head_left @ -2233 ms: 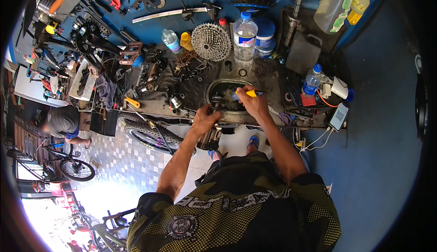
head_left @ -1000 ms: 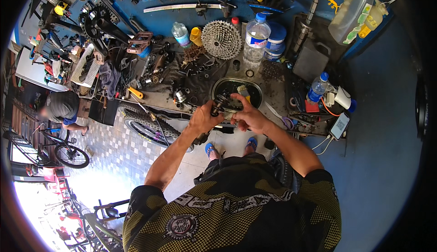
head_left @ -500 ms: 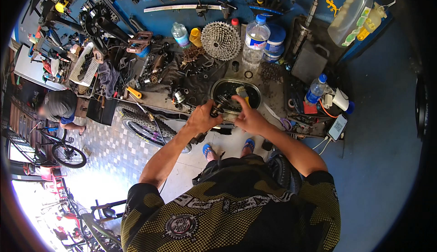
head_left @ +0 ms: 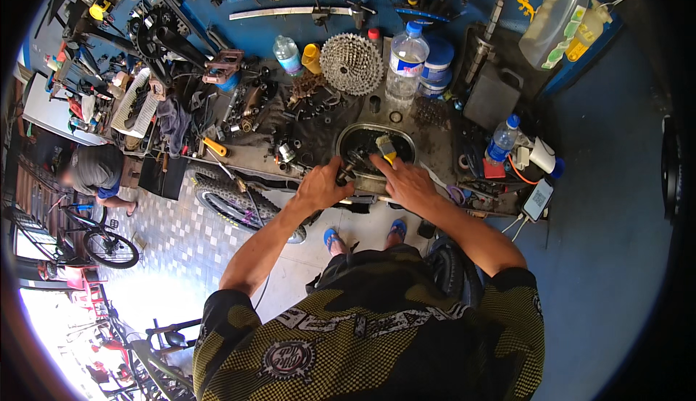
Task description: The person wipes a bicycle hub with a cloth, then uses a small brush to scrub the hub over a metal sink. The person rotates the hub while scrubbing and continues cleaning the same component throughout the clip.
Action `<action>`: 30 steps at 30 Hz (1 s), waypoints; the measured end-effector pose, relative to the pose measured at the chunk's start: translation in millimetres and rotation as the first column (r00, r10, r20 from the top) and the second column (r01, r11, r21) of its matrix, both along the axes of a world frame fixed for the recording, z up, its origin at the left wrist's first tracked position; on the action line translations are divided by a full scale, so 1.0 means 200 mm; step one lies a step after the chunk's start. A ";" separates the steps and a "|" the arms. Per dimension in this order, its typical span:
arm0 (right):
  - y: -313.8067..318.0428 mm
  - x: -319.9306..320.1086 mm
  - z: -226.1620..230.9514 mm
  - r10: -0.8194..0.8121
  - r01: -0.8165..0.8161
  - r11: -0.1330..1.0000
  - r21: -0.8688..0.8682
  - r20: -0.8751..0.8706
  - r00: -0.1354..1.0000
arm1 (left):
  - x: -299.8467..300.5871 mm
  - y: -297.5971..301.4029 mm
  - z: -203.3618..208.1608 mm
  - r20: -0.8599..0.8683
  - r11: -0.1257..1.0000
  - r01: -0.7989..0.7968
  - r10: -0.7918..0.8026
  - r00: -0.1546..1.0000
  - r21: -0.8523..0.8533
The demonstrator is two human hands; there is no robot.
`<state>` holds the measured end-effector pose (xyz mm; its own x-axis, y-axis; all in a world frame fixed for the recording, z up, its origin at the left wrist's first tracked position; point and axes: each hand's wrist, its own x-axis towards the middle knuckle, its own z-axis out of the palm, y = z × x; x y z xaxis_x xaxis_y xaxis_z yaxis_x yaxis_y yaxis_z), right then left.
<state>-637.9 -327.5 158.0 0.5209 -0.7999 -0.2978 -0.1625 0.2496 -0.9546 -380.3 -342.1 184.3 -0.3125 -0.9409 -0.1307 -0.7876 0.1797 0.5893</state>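
My left hand is closed around a dark, cylindrical metal part at the near edge of an oval metal basin. Its far end is hard to make out against the dark liquid. Over the basin's near right side is my right hand, index finger stretched toward that part; whether it touches is unclear. A brush with pale bristles and a yellow handle leans in the basin, its lower end close to my right fingers. Those fingers do not visibly wrap the handle.
Behind the basin stand a bicycle cassette, a large clear bottle and blue tubs. Loose metal parts crowd the bench's left. To the right are a small water bottle and a phone. A person is at far left.
My right hand has moved slightly forward and right, over the basin's near rim. The part in my left hand has dipped toward the basin. The brush looks slightly shifted.
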 end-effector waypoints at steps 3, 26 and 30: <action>0.00 0.00 -0.02 0.032 -0.043 0.991 -0.124 -0.091 0.995 | 0.01 0.03 -0.02 -0.012 1.000 -0.011 0.011 1.000 0.011; 0.01 0.06 -0.01 -0.100 0.074 0.975 0.207 0.117 0.988 | 0.02 0.03 -0.02 0.037 0.998 -0.026 0.023 0.999 0.056; -0.01 0.01 -0.04 -0.064 -0.095 0.919 -0.383 -0.384 0.921 | 0.03 -0.01 0.00 -0.043 0.999 0.035 -0.033 0.999 0.034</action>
<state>-635.0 -329.4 149.5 0.4436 -0.8846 -0.1441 -0.5336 -0.1315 -0.8355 -374.3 -343.3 184.5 -0.3502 -0.9247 -0.1492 -0.7559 0.1849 0.6281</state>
